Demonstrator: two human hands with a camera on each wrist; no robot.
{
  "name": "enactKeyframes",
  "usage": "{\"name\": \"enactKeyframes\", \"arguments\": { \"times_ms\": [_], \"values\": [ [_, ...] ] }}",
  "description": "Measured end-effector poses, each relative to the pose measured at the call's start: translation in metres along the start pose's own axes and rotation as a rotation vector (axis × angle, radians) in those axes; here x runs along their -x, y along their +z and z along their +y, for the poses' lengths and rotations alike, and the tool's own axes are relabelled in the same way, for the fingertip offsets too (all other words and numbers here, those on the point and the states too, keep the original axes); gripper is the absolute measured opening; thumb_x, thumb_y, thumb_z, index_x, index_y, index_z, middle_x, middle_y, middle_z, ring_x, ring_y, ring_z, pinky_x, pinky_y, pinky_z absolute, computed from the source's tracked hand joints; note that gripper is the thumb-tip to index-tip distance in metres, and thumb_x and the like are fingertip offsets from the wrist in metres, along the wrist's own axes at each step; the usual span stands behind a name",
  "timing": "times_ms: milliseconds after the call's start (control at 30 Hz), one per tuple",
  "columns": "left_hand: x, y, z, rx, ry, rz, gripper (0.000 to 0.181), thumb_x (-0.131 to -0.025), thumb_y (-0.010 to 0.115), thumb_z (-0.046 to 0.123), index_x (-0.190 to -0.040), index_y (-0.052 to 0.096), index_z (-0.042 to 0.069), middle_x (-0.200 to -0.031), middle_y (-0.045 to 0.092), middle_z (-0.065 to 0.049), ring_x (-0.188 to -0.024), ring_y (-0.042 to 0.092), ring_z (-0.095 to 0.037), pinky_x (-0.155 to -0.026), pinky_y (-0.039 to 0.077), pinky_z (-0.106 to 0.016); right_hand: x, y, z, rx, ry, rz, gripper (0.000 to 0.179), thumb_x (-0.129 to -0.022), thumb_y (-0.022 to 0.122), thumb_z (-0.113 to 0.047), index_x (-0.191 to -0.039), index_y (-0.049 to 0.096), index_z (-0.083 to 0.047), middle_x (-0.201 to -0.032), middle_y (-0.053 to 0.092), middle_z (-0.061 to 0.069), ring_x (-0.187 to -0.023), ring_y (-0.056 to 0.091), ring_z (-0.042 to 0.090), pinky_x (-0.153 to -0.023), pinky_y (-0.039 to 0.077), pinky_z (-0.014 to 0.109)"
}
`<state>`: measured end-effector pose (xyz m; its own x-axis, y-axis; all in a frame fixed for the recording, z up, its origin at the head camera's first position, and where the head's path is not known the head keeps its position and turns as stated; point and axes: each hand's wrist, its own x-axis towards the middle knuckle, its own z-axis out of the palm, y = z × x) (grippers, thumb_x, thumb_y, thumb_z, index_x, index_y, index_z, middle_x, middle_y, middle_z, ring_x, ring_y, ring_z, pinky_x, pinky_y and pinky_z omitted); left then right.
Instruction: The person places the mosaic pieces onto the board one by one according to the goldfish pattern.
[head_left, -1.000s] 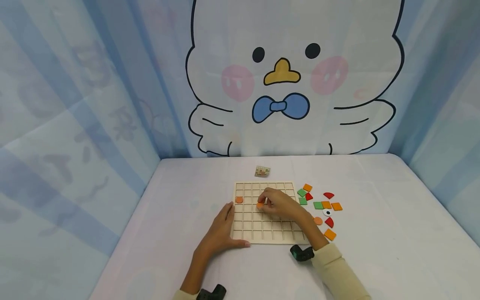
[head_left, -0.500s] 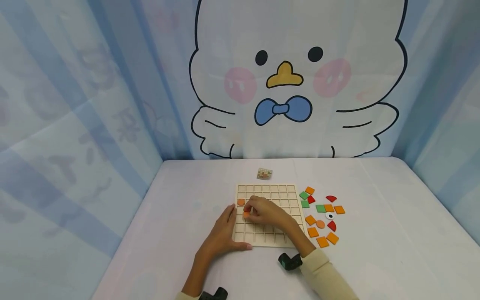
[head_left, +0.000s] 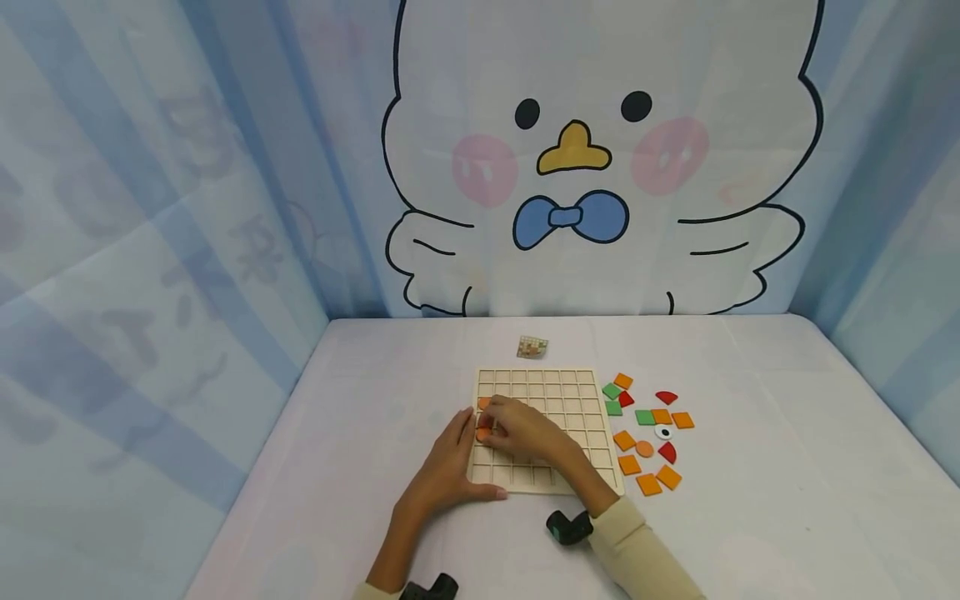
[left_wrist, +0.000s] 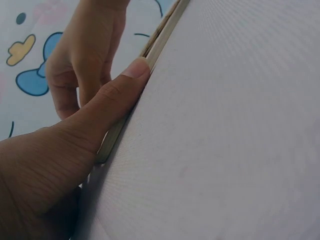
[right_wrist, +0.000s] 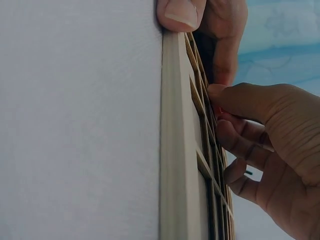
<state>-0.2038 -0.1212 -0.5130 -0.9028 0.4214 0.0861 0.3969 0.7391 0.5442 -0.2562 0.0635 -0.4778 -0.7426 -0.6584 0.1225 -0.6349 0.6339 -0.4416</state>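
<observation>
A pale wooden grid board [head_left: 558, 392] lies on the table. My right hand [head_left: 525, 431] is over its left side, pinching an orange round disc [head_left: 483, 434] between thumb and fingers at a square by the left edge. Just behind that, another orange disc [head_left: 485, 402] sits in a square, partly covered by the fingers. My left hand [head_left: 444, 467] rests against the board's near-left corner, fingers straight along the left side. In the left wrist view, its thumb [left_wrist: 112, 97] presses on the front edge. In the right wrist view, the right fingertips [right_wrist: 225, 127] are right at the grid.
Right of the board lie loose pieces: several orange squares [head_left: 648, 484], green pieces [head_left: 645, 417], red wedges [head_left: 667, 452], an orange disc [head_left: 644, 449] and a white eye piece [head_left: 663, 432]. A small picture card [head_left: 532, 347] lies behind the board. A printed curtain [head_left: 570, 275] hangs behind the table.
My right hand has carried the orange disc leftward and toward me across the board, from near its middle to the left edge. The left hand stays at the corner.
</observation>
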Motion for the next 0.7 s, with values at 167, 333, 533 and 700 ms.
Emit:
{"name": "enactKeyframes", "arguments": {
  "times_ms": [167,333,533,700],
  "values": [
    [-0.001,0.0002,0.0005,0.009,-0.009,-0.006,0.128,-0.065,0.077,0.07,-0.155,0.018,0.0,-0.162,0.016,-0.018,-0.148,0.023,-0.036,-0.115,0.032,-0.051,0.0006,-0.0006,-0.001,-0.008,0.019,-0.008,0.017,-0.092,0.069,-0.025,-0.102,0.069,-0.011,-0.103,0.059,-0.003,-0.081,0.05,0.006,-0.073,0.048,0.023],
    [-0.0002,0.0006,0.0006,0.014,-0.006,-0.009,0.127,-0.066,0.077,0.069,-0.155,0.018,-0.001,-0.162,0.015,-0.018,-0.148,0.022,-0.036,-0.116,0.031,-0.051,0.0013,-0.0002,-0.0004,-0.021,0.027,-0.016,0.019,-0.092,0.07,-0.026,-0.103,0.069,-0.011,-0.105,0.06,-0.003,-0.083,0.051,0.007,-0.074,0.049,0.024],
    [-0.0015,0.0018,-0.0003,0.011,-0.009,-0.006,0.128,-0.066,0.076,0.07,-0.155,0.017,-0.001,-0.162,0.014,-0.018,-0.148,0.021,-0.036,-0.116,0.031,-0.051,0.0014,0.0006,0.0003,-0.032,0.03,-0.023,0.019,-0.092,0.069,-0.024,-0.105,0.069,-0.01,-0.105,0.06,-0.002,-0.085,0.053,0.007,-0.077,0.05,0.024],
    [-0.0016,0.0026,-0.0006,0.026,-0.011,-0.01,0.128,-0.066,0.076,0.07,-0.155,0.017,0.0,-0.162,0.014,-0.017,-0.148,0.022,-0.036,-0.117,0.03,-0.051,0.0022,0.0003,0.0004,-0.03,0.028,-0.027,0.02,-0.092,0.069,-0.025,-0.106,0.069,-0.01,-0.106,0.06,-0.002,-0.086,0.053,0.007,-0.079,0.05,0.025]
  ]
}}
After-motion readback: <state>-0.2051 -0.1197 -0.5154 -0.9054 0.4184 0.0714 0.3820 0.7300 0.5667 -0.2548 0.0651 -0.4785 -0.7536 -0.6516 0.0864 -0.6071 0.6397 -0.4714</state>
